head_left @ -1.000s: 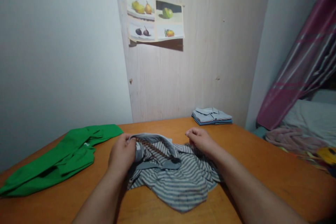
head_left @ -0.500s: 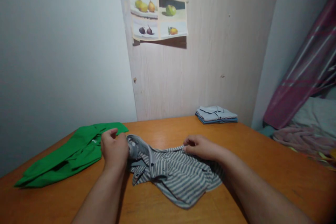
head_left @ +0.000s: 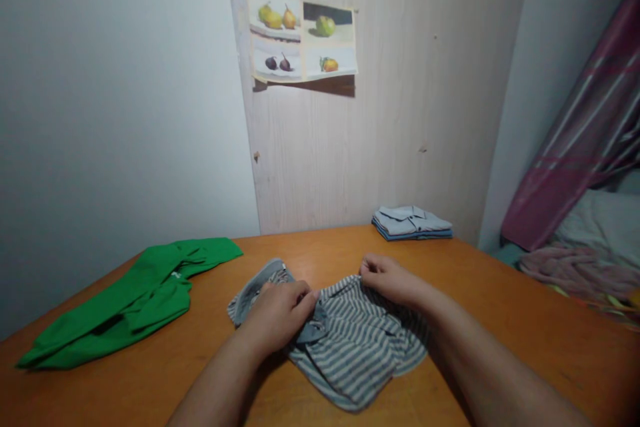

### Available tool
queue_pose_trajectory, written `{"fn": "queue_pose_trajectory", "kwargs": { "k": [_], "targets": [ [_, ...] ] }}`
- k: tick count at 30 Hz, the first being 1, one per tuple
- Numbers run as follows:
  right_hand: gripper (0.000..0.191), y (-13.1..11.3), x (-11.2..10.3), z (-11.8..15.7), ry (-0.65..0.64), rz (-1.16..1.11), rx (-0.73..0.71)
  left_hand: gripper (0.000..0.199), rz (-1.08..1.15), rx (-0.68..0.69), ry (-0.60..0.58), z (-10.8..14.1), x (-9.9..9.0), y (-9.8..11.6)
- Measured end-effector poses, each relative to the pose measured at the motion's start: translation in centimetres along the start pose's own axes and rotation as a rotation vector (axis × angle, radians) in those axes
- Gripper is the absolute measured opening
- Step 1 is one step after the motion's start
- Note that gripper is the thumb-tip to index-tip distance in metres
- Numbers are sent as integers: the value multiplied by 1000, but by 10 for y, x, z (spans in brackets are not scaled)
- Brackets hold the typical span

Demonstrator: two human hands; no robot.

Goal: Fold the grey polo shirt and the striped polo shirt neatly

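A grey-and-white striped shirt (head_left: 350, 347) lies crumpled on the table in front of me, its plain grey collar (head_left: 273, 268) toward the left. My left hand (head_left: 283, 313) rests over the collar end, thumb and fingers closed on the cloth there and covering part of it. At the shirt's far edge, my right hand (head_left: 387, 279) pinches the striped fabric between thumb and fingers. To the left, apart from both hands, a green garment (head_left: 125, 300) is spread out loosely.
The orange-brown wooden table (head_left: 500, 333) reaches back to the wall. Folded shirts (head_left: 413, 223) are stacked at its far right. A fruit picture sheet (head_left: 303, 37) hangs on the wall panel. At right are a pink curtain (head_left: 555, 147) and rumpled bedding (head_left: 580, 270).
My left hand has moved right, from beside the collar's left side onto the collar and the shirt's upper part. My right hand has shifted slightly right, still pinching the far edge.
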State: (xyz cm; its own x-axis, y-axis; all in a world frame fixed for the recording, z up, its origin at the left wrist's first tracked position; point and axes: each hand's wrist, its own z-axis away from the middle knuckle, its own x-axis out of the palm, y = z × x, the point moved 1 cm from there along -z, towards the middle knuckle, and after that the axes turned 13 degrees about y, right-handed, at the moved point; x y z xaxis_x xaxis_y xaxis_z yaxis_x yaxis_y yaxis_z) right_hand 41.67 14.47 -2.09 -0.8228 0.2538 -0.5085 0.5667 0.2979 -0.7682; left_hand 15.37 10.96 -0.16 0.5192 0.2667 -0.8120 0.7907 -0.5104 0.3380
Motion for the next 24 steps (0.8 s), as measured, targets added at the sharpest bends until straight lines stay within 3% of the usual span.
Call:
{"fn": "queue_pose_trajectory", "kwargs": {
  "k": [5, 9, 13, 15, 16, 18, 20, 24],
  "targets": [
    [6, -13, -3, 2, -10, -276, 115, 57, -79, -29, -54, 1, -4, -4],
    [11, -19, -6, 7, -67, -461, 181, 45, -147, -60, -159, 4, -10, -7],
    [18, -26, -9, 13, -172, -597, 257, 19, -48, -79, 39, 4, -13, 3],
    [23, -29, -11, 15, -208, -639, 289, 21, 143, -6, 103, 5, -10, 14],
    [26, -30, -12, 15, -209, -659, 299, 24, 232, 39, 81, 5, -8, 19],
    [28, -30, -13, 14, -179, -697, 312, 24, 303, 102, -21, 8, -2, 27],
    [26, -29, -14, 12, -113, -700, 320, 31, 230, 139, -119, 9, 1, 30],
    [22, -24, -15, 7, 6, -672, 345, 47, -16, 173, -134, 8, -8, 25]
  ]
}}
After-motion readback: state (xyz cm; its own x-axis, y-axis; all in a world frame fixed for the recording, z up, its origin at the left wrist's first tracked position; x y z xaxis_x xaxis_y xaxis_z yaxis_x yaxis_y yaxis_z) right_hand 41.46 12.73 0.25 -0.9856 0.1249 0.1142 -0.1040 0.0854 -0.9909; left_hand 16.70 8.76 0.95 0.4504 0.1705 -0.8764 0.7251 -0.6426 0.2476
